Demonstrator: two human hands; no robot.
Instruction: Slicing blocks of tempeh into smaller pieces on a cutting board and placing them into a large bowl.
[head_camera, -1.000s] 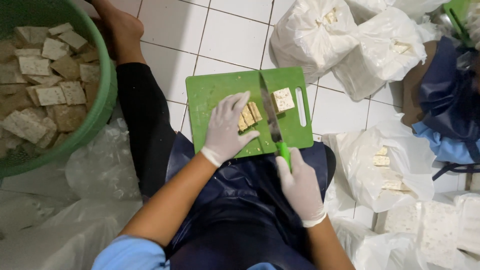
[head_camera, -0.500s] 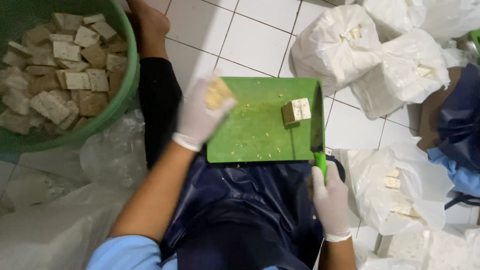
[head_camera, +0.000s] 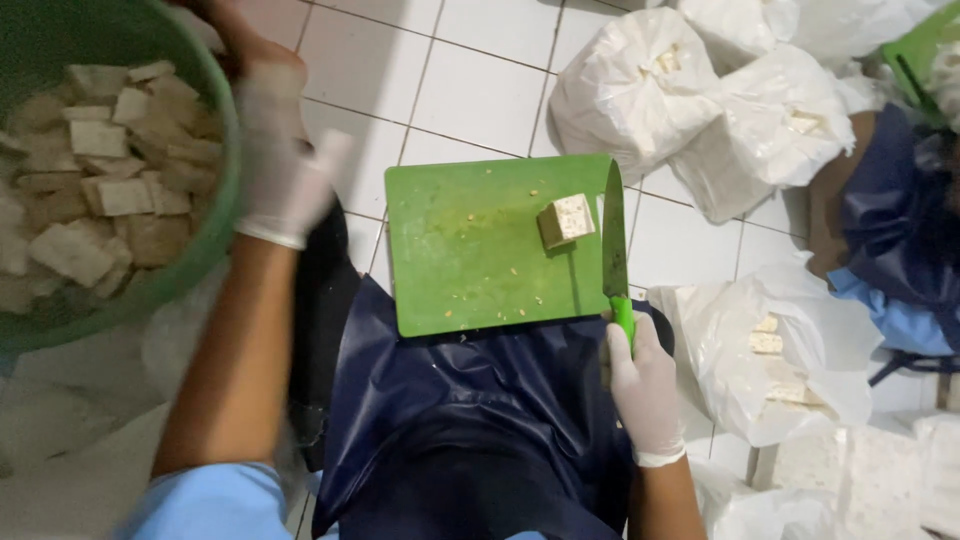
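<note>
— Since half a second earlier, what had moved?

— Mostly the left hand (head_camera: 285, 165). It had been over the near-left corner of the cutting board (head_camera: 480, 250) with pale pieces in its fingers; it had swung away to the rim of the green basin (head_camera: 225, 150), left of the board. It was blurred, so I could not tell whether its fingers were spread or closed, or whether anything was left in them.

— And the knife?

— The knife (head_camera: 614, 255) lay along the board's right edge, blade flat against the green surface, tip pointing away from the person. The right hand (head_camera: 643, 385), gloved in white, had its fingers wrapped tight around the green handle, just off the board's near-right corner.

— What was on the board?

— One pale cube of tempeh (head_camera: 566, 219), just left of the blade, toward the far right of the board, with a few crumbs scattered around it. The board itself rested on the dark blue apron (head_camera: 470, 420) over the person's lap.

— Beyond that?

— Left of the board, the basin was full of cut pale slabs (head_camera: 100, 190). Right of it and beyond it, white plastic bags (head_camera: 640, 95) sat on the white tiled floor (head_camera: 470, 80), some showing blocks inside. At the far right sat another person in blue (head_camera: 890, 240).
</note>
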